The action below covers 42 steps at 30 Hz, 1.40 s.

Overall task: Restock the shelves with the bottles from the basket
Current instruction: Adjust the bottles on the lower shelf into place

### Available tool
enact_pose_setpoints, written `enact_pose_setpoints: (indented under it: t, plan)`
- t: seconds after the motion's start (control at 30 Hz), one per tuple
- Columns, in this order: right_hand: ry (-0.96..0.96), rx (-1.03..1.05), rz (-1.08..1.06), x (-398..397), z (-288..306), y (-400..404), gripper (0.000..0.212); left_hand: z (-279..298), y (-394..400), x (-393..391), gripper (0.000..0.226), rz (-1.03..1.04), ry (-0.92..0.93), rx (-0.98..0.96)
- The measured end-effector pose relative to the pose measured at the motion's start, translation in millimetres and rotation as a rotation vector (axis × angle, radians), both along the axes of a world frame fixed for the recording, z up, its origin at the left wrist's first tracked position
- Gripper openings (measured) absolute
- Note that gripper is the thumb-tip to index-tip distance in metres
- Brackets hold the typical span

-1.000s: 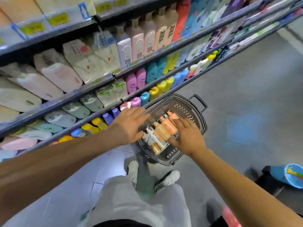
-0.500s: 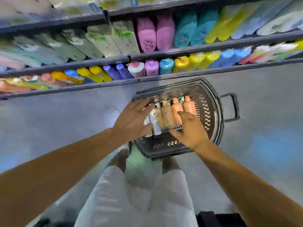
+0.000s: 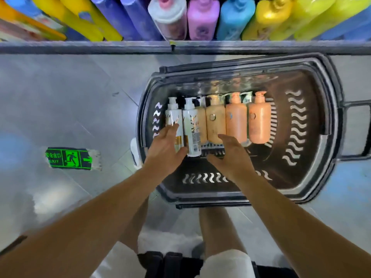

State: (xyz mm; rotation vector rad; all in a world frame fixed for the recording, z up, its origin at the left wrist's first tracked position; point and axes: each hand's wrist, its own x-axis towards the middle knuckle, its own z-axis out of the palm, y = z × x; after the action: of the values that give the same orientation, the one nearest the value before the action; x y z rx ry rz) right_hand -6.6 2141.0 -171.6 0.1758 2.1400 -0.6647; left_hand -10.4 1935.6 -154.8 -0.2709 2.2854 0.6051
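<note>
Reaching down into dark basket point(image 3: 329, 121) on floor, both hands inside rim. Left hand point(image 3: 166, 149) spread wide, fingers relaxed, lying over lower ends of two white pump bottles point(image 3: 185, 125), thumb near second one; nothing gripped yet. Right hand point(image 3: 226, 155) flat and loose too, fingertips touching bottom of tan bottle point(image 3: 215, 123), holding nothing. Two orange bottles point(image 3: 248, 121) lie side by side right of that, all six in one row. Bottom shelf point(image 3: 120, 47) just above basket, packed with colourful bottles point(image 3: 202, 19). Green exit sticker point(image 3: 69, 157) on floor, left.
</note>
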Motion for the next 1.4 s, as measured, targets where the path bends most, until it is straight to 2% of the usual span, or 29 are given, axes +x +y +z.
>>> enact_pose_setpoints:
  t: [0.27, 0.37, 0.47, 0.6, 0.73, 0.83, 0.93, 1.03, 1.13, 1.2, 1.3, 1.4]
  plan:
    - [0.033, -0.079, -0.057, 8.9, -98.3, -25.7, 0.07, -91.0, 7.8, 18.5, 0.08, 0.382, 0.0, 0.006]
    - [0.024, -0.137, -0.126, 8.0, -121.7, -45.0, 0.07, -108.3, 11.6, 22.6, 0.084, 0.472, 0.008, -0.021]
    - [-0.072, -0.194, -0.291, 9.3, -137.0, -61.3, 0.081, -120.7, 15.5, 20.6, 0.084, 0.559, -0.003, -0.041]
    - [-0.098, -0.195, -0.295, 4.5, -152.4, -56.8, 0.08, -130.5, 18.4, 15.1, 0.09, 0.637, -0.007, -0.027]
    - [-0.234, -0.212, -0.308, -5.5, -153.6, -31.6, 0.063, -137.8, 15.2, 9.1, 0.086, 0.622, -0.073, 0.015]
    - [-0.327, -0.341, -0.573, -2.1, -147.5, -11.4, 0.073, -142.3, 18.1, 3.3, 0.075, 0.638, -0.102, 0.056]
    - [-0.341, -0.395, -0.744, 0.0, -149.2, -2.0, 0.066, -145.2, 29.6, -3.8, 0.063, 0.615, -0.041, 0.033]
    - [-0.244, -0.281, -0.618, -8.0, -155.3, -4.6, 0.075, -149.7, 42.0, -11.3, 0.057, 0.558, 0.038, 0.039]
    - [-0.113, -0.208, -0.453, -14.4, -160.5, -7.8, 0.084, -155.3, 46.1, -12.9, 0.055, 0.549, 0.041, 0.037]
    - [-0.062, -0.158, -0.399, -16.3, -158.7, -3.6, 0.076, -155.9, 46.3, -12.4, 0.058, 0.51, 0.04, 0.015]
    - [-0.059, -0.17, -0.411, -14.3, -148.9, 14.6, 0.05, -154.2, 48.1, -12.4, 0.066, 0.47, 0.043, 0.006]
    - [-0.208, -0.333, -0.668, -11.7, -133.9, 33.1, 0.037, -156.7, 51.8, -14.5, 0.068, 0.448, 0.034, -0.006]
